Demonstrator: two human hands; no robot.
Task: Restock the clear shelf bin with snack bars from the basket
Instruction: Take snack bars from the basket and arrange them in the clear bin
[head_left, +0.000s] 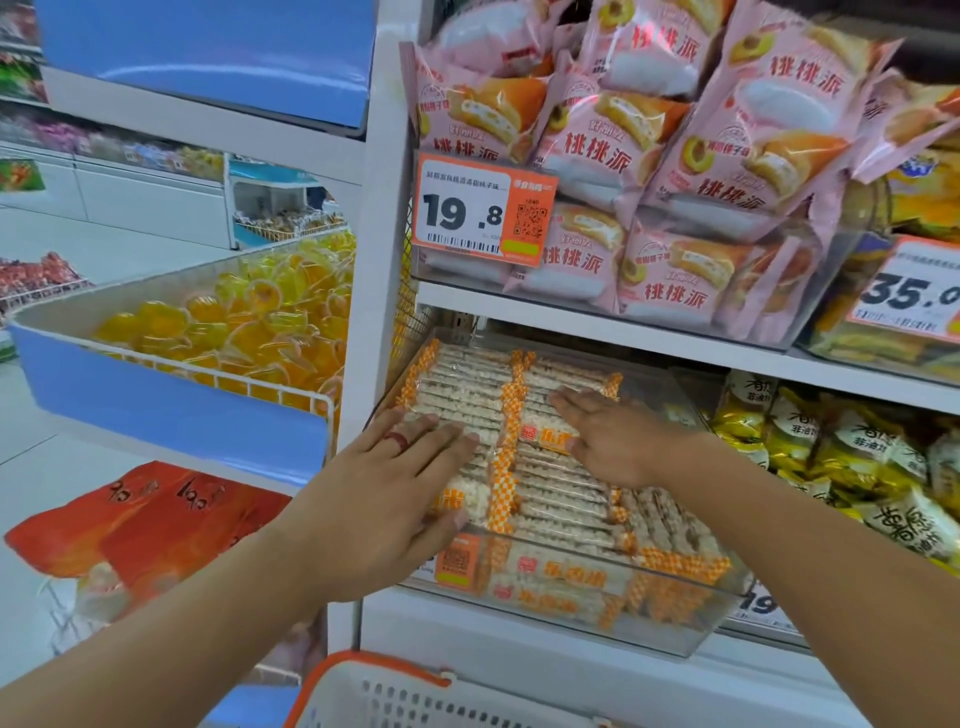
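The clear shelf bin (680, 631) sits tilted on the middle shelf, packed with several white snack bars (550, 499) in orange-checked wrappers, laid in rows. My left hand (395, 483), with a red ring, lies flat on the bars at the bin's left side, fingers straight. Over the middle rows my right hand (618, 441) presses flat on the bars, fingers stretched toward the back. Neither hand holds a bar. The white basket (395, 696) with an orange rim shows at the bottom edge; its inside is hidden.
Pink pastry packs (649, 156) fill the shelf above, behind an orange 19.8 price tag (483, 210). Yellow snack bags (852, 457) sit right of the bin. On the left, a blue-fronted wire bin holds yellow jelly cups (249, 322), with red packs (145, 514) below.
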